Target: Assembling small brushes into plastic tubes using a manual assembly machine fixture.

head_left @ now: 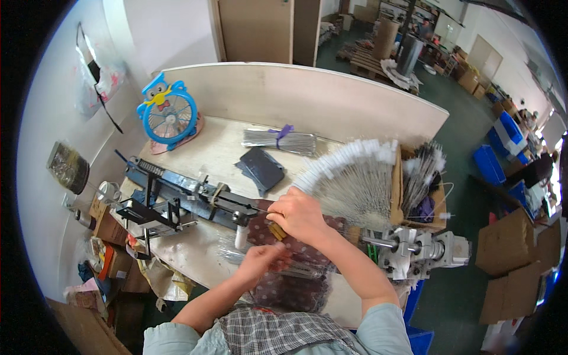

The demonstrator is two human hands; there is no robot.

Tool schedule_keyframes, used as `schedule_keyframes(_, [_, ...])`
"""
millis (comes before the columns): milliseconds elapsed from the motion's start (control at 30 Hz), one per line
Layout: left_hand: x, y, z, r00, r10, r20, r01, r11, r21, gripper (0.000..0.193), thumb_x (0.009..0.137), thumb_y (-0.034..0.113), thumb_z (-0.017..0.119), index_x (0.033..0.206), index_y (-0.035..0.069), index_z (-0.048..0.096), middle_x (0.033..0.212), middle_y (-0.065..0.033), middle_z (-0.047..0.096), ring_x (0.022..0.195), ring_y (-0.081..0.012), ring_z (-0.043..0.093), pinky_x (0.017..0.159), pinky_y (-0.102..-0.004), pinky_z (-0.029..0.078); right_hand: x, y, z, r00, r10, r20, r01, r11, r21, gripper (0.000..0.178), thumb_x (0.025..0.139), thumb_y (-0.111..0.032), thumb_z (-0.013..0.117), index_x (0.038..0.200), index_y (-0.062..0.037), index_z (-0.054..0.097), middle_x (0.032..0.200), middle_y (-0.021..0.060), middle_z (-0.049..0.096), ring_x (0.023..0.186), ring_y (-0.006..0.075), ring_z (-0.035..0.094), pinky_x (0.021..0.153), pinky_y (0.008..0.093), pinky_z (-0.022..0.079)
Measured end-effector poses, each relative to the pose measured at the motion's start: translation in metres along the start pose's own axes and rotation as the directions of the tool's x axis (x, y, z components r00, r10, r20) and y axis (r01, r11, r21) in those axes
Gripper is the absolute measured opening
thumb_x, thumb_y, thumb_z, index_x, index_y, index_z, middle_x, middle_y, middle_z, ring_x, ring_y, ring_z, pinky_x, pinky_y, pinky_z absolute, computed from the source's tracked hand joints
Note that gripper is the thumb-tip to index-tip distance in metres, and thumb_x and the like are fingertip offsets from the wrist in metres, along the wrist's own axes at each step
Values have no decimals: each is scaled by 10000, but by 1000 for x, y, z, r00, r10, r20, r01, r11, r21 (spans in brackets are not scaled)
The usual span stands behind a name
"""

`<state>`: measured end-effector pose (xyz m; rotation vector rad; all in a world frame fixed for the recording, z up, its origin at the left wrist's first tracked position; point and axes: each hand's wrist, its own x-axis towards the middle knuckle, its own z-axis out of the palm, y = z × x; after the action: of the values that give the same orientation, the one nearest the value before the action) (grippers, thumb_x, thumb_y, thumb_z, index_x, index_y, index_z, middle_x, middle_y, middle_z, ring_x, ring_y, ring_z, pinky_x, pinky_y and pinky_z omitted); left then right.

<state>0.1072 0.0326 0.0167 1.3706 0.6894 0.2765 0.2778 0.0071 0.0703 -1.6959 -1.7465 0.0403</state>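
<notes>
My right hand [297,214] is closed in a pinch at the right end of a long metal bench fixture [231,203]. Whatever its fingertips hold is too small to make out. Under it, on a brown polka-dot cloth [293,293], lies a small yellow piece [276,231]. My left hand [263,261] hovers nearer to me over the cloth, beside thin clear-looking strands [232,255]; its fingers are blurred. A white handle [241,236] hangs down from the fixture, left of both hands. To the right of my right hand spreads a fan of thin wires with white ends [355,168].
Beyond the fixture lie dark flat pieces [261,170] and a wire bundle with a purple tie [281,141]. A blue desk fan [170,118] stands at the back left. At right are a cardboard box [397,195] of wires and a metal shaft machine [420,251]. A low panel [307,97] edges the table.
</notes>
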Motion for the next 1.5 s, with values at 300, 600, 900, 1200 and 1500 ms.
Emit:
schedule_keyframes(300, [-8,27,-72,968,-250,-20,132,577,-806,602,933,555,314,753,85,645,625,-41,587,558,-169,515,552,-309,411,15,-18,29,999,38,37,-30,982,-188,76,687,-186,691,709,-114,680,702,0,618,775,209,551,636,331,480])
schedule_keyframes(600, [11,23,-49,960,-92,-263,243,741,626,460,757,429,701,678,-21,646,631,-66,636,598,-185,617,561,-307,468,11,-21,19,996,67,65,-58,989,-138,86,708,-145,682,695,-69,644,728,46,617,824,241,552,672,354,488])
schedule_keyframes(900, [20,-23,-13,968,78,-239,-170,902,-397,138,740,99,650,827,21,575,783,-77,625,617,-143,574,591,-287,466,-60,-28,-3,998,60,-15,-61,991,-115,160,781,-171,667,913,-82,655,757,43,624,728,224,609,604,329,497])
schedule_keyframes(1200, [22,-57,-84,967,229,-113,-122,803,583,277,761,131,691,953,-11,551,798,-85,607,721,-127,569,641,-299,480,-54,-5,56,967,151,204,-130,985,-113,199,779,-239,655,897,-82,622,868,66,574,767,257,621,586,375,511])
schedule_keyframes(1500, [-39,-53,-194,763,-374,-527,-125,715,-688,225,866,333,624,930,120,594,799,23,596,689,-114,562,655,-263,469,-60,-12,17,961,151,230,-140,988,-62,204,794,-239,663,831,-56,582,816,98,548,711,292,612,603,368,507])
